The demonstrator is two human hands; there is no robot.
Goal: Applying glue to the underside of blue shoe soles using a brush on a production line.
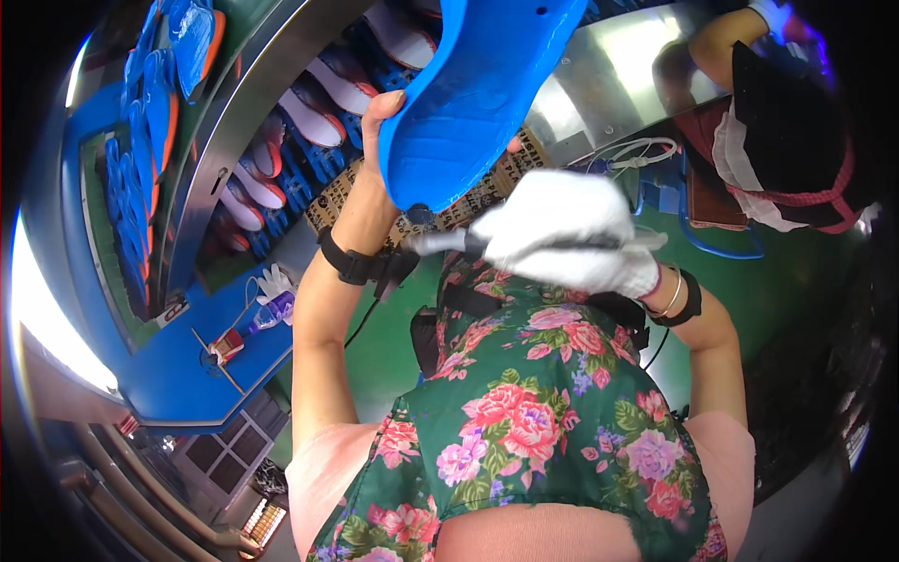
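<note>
A large blue shoe sole [468, 103] is tilted up in front of me, its hollow inner side facing me and looking wet or glossy. My bare left hand [376, 131] grips it by the left edge, thumb along the rim; a fingertip shows past the right edge. Below its heel end, my right hand [567, 229] wears a white glove and is closed round a slim brush-like tool [449, 244] with a dark handle and pale tip. Motion blurs this hand and tool, so the exact kind of tip is unclear. The tip is near the heel, apparently apart from it.
Shoe parts with white insides [314, 117] and blue soles line the conveyor behind its metal rail [248, 103]. More blue soles [154, 122] with orange edges stand at far left. A blue table [192, 375] holds a purple bottle [276, 311]. A co-worker [787, 140] is at right, near a blue-framed stool [716, 244].
</note>
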